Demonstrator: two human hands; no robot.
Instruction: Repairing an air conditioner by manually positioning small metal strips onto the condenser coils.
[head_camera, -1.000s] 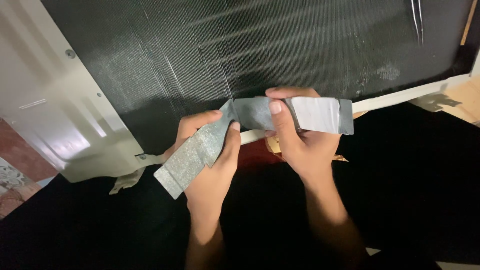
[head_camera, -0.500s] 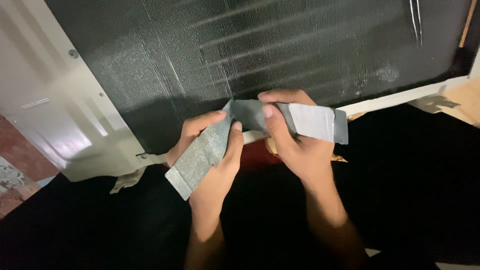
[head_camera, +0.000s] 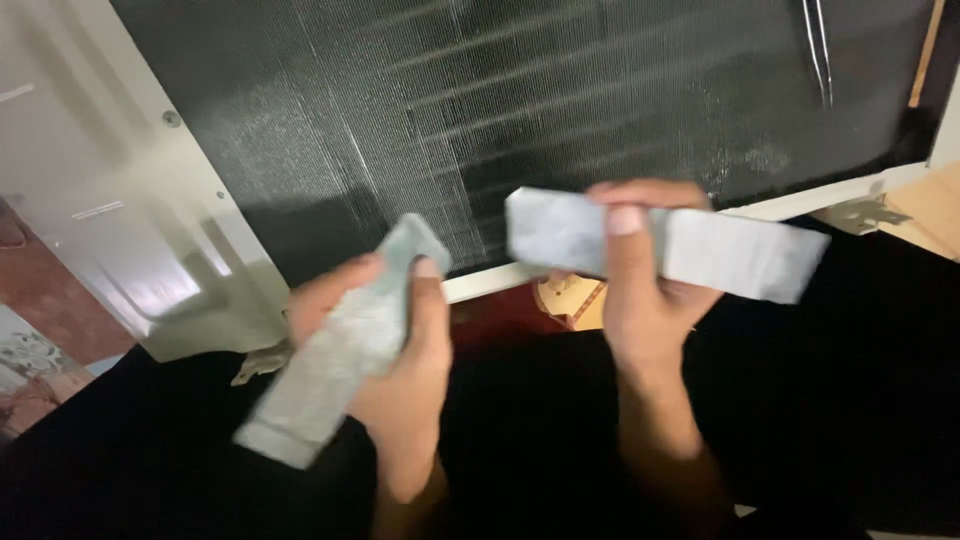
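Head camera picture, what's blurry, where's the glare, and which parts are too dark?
Head view: the left hand and its grey strip are motion-smeared; the right hand and its strip are a little sharper. Glare washes the white panel at left. The dark finned grille catches a pale sheen; the lower frame is near black.

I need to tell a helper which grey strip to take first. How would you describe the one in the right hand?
Start at the big black finned panel with its white frame. In front of its lower edge, the right hand pinches a flat grey strip held nearly level. Unlike the slanting strip in the left hand, it lies crosswise and looks paler.
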